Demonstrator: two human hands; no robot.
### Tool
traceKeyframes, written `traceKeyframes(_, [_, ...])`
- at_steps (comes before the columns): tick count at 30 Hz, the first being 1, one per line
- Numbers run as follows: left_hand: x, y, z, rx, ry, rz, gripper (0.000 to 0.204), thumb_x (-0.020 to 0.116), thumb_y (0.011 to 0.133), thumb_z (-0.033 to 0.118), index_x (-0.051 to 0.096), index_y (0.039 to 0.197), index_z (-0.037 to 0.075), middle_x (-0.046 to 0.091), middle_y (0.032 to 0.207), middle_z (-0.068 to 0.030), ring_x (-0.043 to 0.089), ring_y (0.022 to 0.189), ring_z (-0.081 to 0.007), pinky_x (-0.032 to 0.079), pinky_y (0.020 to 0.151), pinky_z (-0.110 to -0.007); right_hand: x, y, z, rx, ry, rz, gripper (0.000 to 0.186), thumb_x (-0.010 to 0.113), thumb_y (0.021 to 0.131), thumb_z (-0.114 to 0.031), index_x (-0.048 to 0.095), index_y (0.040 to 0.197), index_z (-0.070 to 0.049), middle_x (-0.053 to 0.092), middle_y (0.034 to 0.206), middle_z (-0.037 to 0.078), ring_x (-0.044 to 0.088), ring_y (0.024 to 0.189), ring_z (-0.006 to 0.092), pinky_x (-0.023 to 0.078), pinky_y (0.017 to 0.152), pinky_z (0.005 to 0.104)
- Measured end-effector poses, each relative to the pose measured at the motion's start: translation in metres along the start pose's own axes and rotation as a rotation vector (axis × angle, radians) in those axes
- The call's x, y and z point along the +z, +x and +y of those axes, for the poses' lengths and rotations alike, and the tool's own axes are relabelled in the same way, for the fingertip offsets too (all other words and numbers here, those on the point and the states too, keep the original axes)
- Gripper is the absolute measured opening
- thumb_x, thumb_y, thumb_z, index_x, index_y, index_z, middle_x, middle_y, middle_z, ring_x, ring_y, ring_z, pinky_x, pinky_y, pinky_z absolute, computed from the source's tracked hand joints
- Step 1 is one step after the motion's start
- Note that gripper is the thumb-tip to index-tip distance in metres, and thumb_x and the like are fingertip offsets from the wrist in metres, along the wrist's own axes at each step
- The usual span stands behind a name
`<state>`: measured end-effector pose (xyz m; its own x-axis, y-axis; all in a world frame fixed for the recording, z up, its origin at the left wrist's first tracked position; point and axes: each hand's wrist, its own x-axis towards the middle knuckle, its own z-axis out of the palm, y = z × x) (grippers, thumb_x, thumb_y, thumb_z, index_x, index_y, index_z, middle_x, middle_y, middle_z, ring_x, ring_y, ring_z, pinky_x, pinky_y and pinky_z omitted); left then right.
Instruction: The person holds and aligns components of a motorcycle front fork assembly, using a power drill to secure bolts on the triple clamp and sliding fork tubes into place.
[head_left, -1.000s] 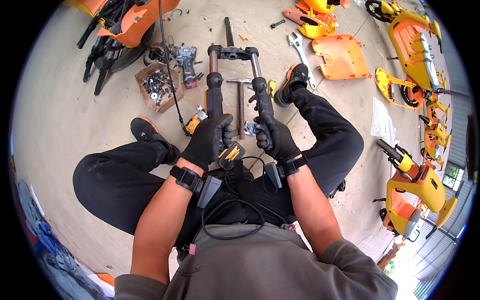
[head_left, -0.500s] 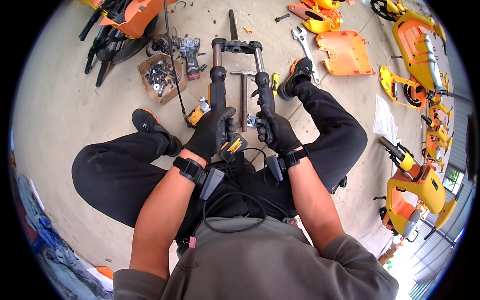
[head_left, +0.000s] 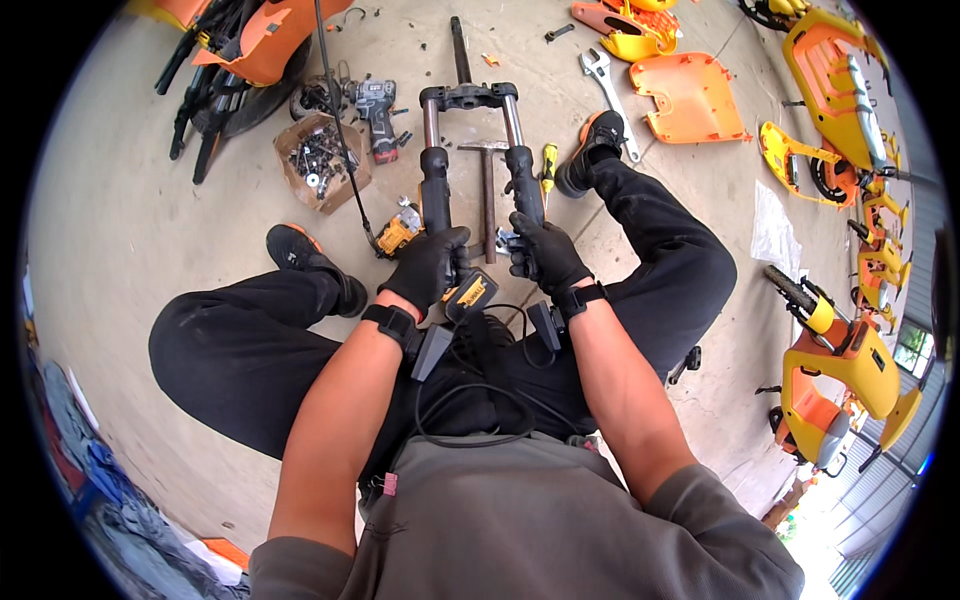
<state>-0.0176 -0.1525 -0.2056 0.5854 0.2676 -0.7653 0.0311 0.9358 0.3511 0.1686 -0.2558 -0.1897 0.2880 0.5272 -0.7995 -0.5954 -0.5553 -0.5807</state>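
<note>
A motorcycle-style front fork (head_left: 468,97) lies on the floor between my legs, its steering stem pointing away from me. Two shiny tubes run from its crown into black lower legs. My left hand (head_left: 428,265), in a black glove, is closed round the near end of the left leg. Likewise gloved, my right hand (head_left: 548,256) is wrapped round the near end of the right leg. Between the legs rests a hammer (head_left: 488,200), its handle toward me. Near my left hand is a yellow-and-black battery-like block (head_left: 470,294). The palms and leg ends are hidden.
Left of the fork are a yellow power driver (head_left: 400,231), a grey impact wrench (head_left: 377,118) and a cardboard box (head_left: 352,194) of bolts. On the right lie a yellow screwdriver (head_left: 549,168), an adjustable wrench (head_left: 608,95) and an orange panel (head_left: 690,98). Scooters (head_left: 850,370) stand farther right.
My left hand and the left fork leg have shifted slightly toward me, and a bit more shiny tube shows. My right hand has changed its hold slightly on the right leg.
</note>
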Motion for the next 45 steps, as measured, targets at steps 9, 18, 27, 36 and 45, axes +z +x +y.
traceKeyframes(9, [0.010, 0.050, -0.007, 0.096, 0.109, 0.220, 0.020, 0.070, 0.084, 0.022, 0.058, 0.084, 0.006, 0.057, 0.065, -0.0037, 0.056, 0.053, -0.0159, 0.045, 0.050, -0.027, -0.014, 0.052, -0.006, 0.055, -0.024, 0.113, 0.034, 0.074, 0.084, -0.028, 0.061, 0.098, 0.000, 0.063, 0.073, 0.007, 0.062, 0.056, 0.0164, 0.049, 0.045, 0.0309])
traceKeyframes(18, [0.017, 0.131, 0.020, 0.133, 0.193, 0.303, 0.030, 0.073, 0.083, 0.019, 0.053, 0.096, 0.002, 0.059, 0.068, -0.0073, 0.059, 0.052, -0.0171, 0.048, 0.045, -0.028, -0.032, 0.136, -0.035, 0.073, -0.214, 0.173, 0.031, 0.075, 0.084, -0.025, 0.060, 0.096, 0.000, 0.066, 0.073, 0.010, 0.058, 0.050, 0.0160, 0.043, 0.039, 0.0286])
traceKeyframes(27, [0.001, 0.206, 0.048, 0.035, 0.298, 0.288, 0.034, 0.075, 0.081, 0.018, 0.052, 0.101, 0.001, 0.061, 0.075, -0.0086, 0.063, 0.061, -0.0174, 0.052, 0.049, -0.030, -0.043, 0.216, -0.051, 0.003, -0.511, 0.227, 0.039, 0.074, 0.080, -0.037, 0.068, 0.082, 0.002, 0.064, 0.063, 0.008, 0.059, 0.046, 0.0151, 0.046, 0.041, 0.0300])
traceKeyframes(36, [-0.027, 0.234, 0.041, 0.006, 0.424, 0.288, 0.026, 0.075, 0.080, 0.019, 0.057, 0.086, 0.002, 0.058, 0.067, -0.0052, 0.055, 0.052, -0.0141, 0.046, 0.045, -0.030, -0.044, 0.236, -0.041, 0.035, -0.731, 0.275, 0.046, 0.074, 0.077, -0.045, 0.068, 0.083, 0.000, 0.066, 0.063, 0.009, 0.065, 0.051, 0.0174, 0.052, 0.050, 0.0318])
traceKeyframes(45, [-0.026, 0.236, 0.041, 0.024, 0.465, 0.321, 0.026, 0.074, 0.079, 0.020, 0.059, 0.084, -0.001, 0.059, 0.065, -0.0063, 0.055, 0.047, -0.0144, 0.045, 0.042, -0.030, -0.035, 0.226, -0.040, -0.326, -0.855, 0.522, 0.043, 0.072, 0.082, -0.038, 0.063, 0.094, 0.002, 0.065, 0.069, 0.014, 0.065, 0.058, 0.0274, 0.051, 0.053, 0.0391])
